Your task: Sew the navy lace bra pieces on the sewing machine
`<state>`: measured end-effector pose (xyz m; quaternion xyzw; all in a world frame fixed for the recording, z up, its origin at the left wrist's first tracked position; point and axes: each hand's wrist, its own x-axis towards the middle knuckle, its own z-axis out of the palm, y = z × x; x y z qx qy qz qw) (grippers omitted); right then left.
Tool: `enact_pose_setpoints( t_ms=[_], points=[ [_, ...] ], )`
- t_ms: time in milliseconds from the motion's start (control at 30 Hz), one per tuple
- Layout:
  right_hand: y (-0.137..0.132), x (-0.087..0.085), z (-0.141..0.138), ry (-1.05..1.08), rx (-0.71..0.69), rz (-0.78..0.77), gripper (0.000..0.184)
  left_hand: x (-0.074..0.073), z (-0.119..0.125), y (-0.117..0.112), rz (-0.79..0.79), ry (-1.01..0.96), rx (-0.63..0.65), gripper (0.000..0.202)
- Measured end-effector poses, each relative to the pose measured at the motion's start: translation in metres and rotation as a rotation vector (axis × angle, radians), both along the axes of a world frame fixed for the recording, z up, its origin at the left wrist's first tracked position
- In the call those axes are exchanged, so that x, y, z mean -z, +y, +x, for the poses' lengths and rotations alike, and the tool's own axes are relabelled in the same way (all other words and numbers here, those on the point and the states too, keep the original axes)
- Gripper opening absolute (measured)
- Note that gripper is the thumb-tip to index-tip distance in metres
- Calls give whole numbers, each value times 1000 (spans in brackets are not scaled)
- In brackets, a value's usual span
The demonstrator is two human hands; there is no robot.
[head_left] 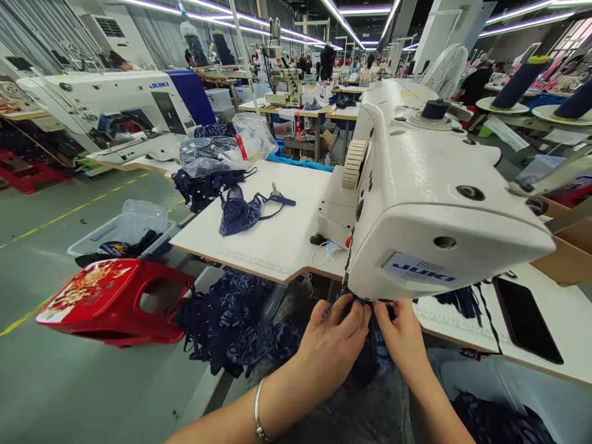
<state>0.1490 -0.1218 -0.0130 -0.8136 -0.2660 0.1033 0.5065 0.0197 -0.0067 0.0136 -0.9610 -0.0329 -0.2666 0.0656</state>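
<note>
Both my hands are under the head of a white Juki sewing machine [430,203]. My left hand [333,342], with a silver bracelet on the wrist, pinches dark navy lace fabric [365,361] at the needle area. My right hand [401,336] pinches the same fabric right beside it, fingertips nearly touching the left. The needle and presser foot are hidden behind the machine head. More navy lace [231,320] hangs in a pile off the table's front edge to the left of my hands.
A navy lace garment [238,211] and bagged pieces [213,157] lie on the white table [272,240]. A black phone [525,320] lies at right. A red stool [111,299] and a clear bin [132,225] stand on the floor left. Other sewing stations fill the background.
</note>
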Motion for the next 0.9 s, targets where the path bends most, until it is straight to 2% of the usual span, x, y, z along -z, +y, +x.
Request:
enact_pose_setpoints(
  t_ms=[167, 367, 700, 900],
  points=[
    [2, -3, 0, -19, 4, 2, 32, 0, 1, -2, -6, 9, -19, 28],
    [1, 4, 0, -18, 3, 32, 27, 0, 0, -4, -18, 35, -24, 30],
    [-1, 12, 0, 18, 13, 31, 36, -2, 2, -4, -48, 13, -68, 29],
    [-6, 14, 1, 64, -28, 26, 40, -1, 4, -5, -44, 47, -41, 30]
  ],
)
